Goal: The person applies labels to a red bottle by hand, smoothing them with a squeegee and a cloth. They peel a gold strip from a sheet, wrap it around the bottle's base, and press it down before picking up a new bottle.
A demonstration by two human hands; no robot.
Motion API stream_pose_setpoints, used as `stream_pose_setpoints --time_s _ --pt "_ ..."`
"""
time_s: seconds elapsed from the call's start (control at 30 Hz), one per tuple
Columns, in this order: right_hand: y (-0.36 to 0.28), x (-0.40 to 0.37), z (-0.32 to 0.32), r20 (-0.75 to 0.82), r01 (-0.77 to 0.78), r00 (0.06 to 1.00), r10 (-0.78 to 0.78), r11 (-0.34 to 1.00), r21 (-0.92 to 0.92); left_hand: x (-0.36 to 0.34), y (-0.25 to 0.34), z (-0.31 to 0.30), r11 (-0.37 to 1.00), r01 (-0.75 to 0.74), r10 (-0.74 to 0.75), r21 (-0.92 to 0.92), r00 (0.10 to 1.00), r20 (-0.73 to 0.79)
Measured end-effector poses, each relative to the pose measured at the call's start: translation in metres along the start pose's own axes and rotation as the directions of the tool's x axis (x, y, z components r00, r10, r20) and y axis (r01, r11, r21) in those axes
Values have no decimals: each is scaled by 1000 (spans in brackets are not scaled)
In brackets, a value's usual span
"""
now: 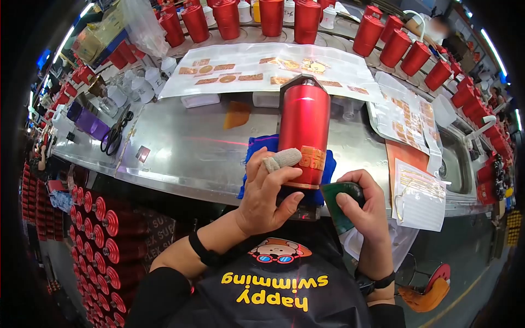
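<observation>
A shiny red metal bottle [304, 123] lies on a dark holder in front of me, above a blue cloth [252, 146]. Gold patterned decal [313, 159] sits near its lower end. My left hand [270, 191] is beside the bottle with fingers apart; its index finger, wrapped in a pale cloth sleeve [283, 159], touches the surface at the decal's left edge. Just right of the bottle's lower end, my right hand [367, 205] grips a green scraper [337, 208] between thumb and fingers, apart from the bottle.
Decal sheets [257, 71] cover the bench's back, with more sheets [407, 115] at right by a sink [459, 164]. Scissors [116, 134] and white bottles [143, 87] lie left. Red bottles [272, 19] line a conveyor behind; others [109, 251] are stacked lower left. A person [437, 30] is at back right.
</observation>
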State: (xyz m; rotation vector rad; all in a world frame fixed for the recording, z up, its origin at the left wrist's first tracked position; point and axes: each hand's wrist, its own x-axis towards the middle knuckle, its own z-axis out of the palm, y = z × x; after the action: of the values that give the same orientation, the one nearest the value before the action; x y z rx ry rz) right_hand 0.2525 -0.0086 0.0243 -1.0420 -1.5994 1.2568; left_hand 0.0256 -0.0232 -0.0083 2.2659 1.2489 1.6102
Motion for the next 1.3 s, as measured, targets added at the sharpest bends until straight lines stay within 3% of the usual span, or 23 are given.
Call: stream_pose_setpoints --time_s 0.03,0.27,0.4,0.47,0.57,0.6,0.67,0.8,0.93,1.1,1.23,1.3 --pt "0 0 -2 2 14 1000 -14 1000 -10 -2 -2 2 1000 -3 3 -2 1000 -22" --pt "-2 3 4 -64 -21 998 23 999 36 -9 -4 -5 898 -383 362 215 923 134" --pt "-6 2 5 -104 27 994 -22 998 48 0 -3 5 861 -454 422 229 889 176" --pt "-8 1 5 -131 87 988 -80 995 52 0 -3 1 905 -379 348 192 921 176" --pt "-17 0 8 -115 126 983 -147 977 -173 -3 -7 -7 975 -153 133 159 982 131" --pt "-17 4 11 -44 297 943 -331 893 -337 -2 -4 -8 983 -63 42 170 992 119" --pt "-21 20 20 192 597 763 -617 558 -577 1 -3 -5 983 7 -35 183 988 151" --pt "-34 18 20 412 673 720 -558 417 -611 6 -4 -5 960 -29 -30 279 978 205" --pt "-31 18 24 340 655 724 -600 441 -614 12 -6 -8 941 -91 9 327 970 241" --pt "-24 17 23 387 675 719 -577 449 -585 11 -19 -3 912 -204 127 357 965 228" --pt "-22 16 21 393 676 722 -569 461 -574 -14 -34 -1 996 85 -85 6 989 123" --pt "-25 15 22 365 655 739 -566 478 -585 -6 -25 -4 986 18 -42 164 988 149"
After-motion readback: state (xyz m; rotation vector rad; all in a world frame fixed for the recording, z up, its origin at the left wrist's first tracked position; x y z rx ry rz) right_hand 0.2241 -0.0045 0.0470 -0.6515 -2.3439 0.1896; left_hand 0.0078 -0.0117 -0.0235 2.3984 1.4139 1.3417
